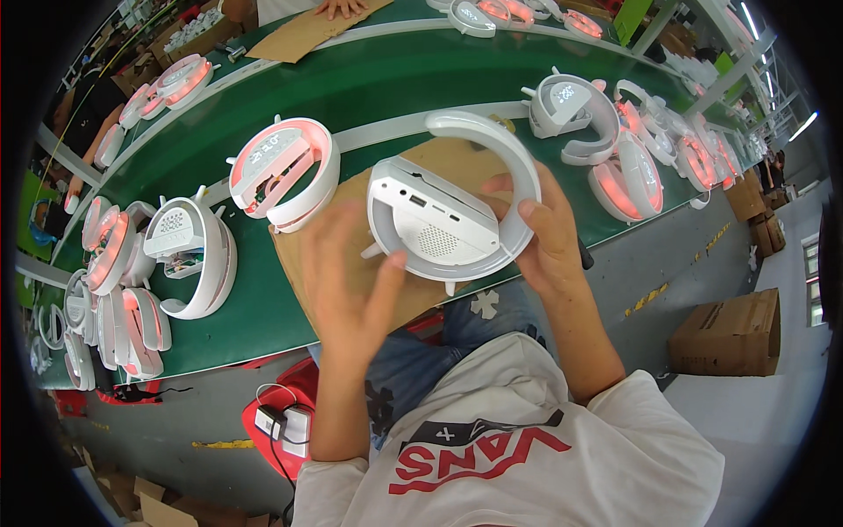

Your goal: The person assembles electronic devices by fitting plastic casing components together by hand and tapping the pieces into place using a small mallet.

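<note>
In front of me my right hand (553,237) grips a white ring-shaped lamp speaker (439,244) by its right side, thumb on the near face of the ring. The speaker's panel with small sockets and a patch of fine holes faces up toward me. My left hand (344,285), somewhat blurred, is open beside the lamp's left side, its fingers apart and the thumb close to the lower edge; I cannot tell if it touches. Under the lamp lies a sheet of brown cardboard (347,198) on the green work table (237,338).
A pink-lit ring lamp (285,171) and a white one with exposed wiring (189,255) stand to the left, beside a heap of several more. Others crowd the right (628,180). Another person's hand (341,7) rests on cardboard across the table. A red stool (285,422) bears chargers.
</note>
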Available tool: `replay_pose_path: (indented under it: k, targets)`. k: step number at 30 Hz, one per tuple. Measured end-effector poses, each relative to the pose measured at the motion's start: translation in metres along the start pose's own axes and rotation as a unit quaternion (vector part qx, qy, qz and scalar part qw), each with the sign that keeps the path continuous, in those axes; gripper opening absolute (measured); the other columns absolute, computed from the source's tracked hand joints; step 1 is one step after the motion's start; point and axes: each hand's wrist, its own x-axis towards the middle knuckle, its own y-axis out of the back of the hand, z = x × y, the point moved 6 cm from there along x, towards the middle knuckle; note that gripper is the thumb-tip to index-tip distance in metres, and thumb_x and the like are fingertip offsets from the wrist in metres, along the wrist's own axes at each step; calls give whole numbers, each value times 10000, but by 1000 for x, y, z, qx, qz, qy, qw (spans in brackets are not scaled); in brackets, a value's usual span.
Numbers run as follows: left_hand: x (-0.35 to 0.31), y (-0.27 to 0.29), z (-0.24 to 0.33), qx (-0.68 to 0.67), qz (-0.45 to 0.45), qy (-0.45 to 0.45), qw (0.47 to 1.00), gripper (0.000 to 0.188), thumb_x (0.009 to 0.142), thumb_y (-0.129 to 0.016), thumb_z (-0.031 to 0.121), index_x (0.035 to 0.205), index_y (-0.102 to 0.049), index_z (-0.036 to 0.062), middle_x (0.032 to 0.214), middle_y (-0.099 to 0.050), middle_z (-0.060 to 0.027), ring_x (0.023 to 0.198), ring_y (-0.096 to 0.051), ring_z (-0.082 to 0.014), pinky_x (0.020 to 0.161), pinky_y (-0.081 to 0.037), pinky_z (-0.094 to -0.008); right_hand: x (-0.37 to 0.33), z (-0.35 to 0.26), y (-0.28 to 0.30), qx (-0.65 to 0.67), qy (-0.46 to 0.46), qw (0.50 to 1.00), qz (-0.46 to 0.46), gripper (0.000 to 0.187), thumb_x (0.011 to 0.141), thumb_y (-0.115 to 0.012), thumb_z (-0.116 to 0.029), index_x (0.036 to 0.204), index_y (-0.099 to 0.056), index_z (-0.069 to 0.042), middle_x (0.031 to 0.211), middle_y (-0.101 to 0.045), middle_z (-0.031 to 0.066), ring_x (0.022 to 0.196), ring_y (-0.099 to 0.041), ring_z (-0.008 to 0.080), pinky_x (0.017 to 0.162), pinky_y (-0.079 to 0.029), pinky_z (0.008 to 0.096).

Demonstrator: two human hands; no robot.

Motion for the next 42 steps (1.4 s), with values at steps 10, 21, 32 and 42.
replay_pose_path:
  k: [10,21,32,42]
  targets:
    - [2,-21,-16,-407,-141,225,874,842,741,-853,68,1458,-417,-4,1256,-588,-145,1175,-579,-240,1020,-447,-366,3,-12,-5,-49,19,996,-72,862,786,-778,-285,1481,-368,19,1298,-587,186,1189,-623,309,1037,-479,423]
    - [-2,-12,-16,-394,-30,158,905,707,793,-847,201,1367,-486,-1,1208,-606,-136,1096,-609,-212,955,-486,-340,-4,-14,-10,-177,104,974,-97,1067,676,-905,-208,1527,-300,12,1369,-530,190,1225,-581,262,1057,-442,393]
    - [4,-15,-19,-323,-73,243,912,623,899,-726,250,1401,-444,10,1187,-601,-143,1091,-591,-211,959,-471,-349,6,-11,-11,-191,3,981,-40,889,750,-834,-233,1476,-384,17,1146,-643,168,1082,-633,219,960,-489,346]
    - [0,-14,-23,-351,-49,262,897,625,894,-733,253,1397,-449,16,1173,-607,-141,1097,-587,-208,959,-469,-344,3,-16,-18,-155,10,986,-67,742,892,-604,-259,1511,-312,28,1176,-605,184,1050,-631,201,887,-503,307]
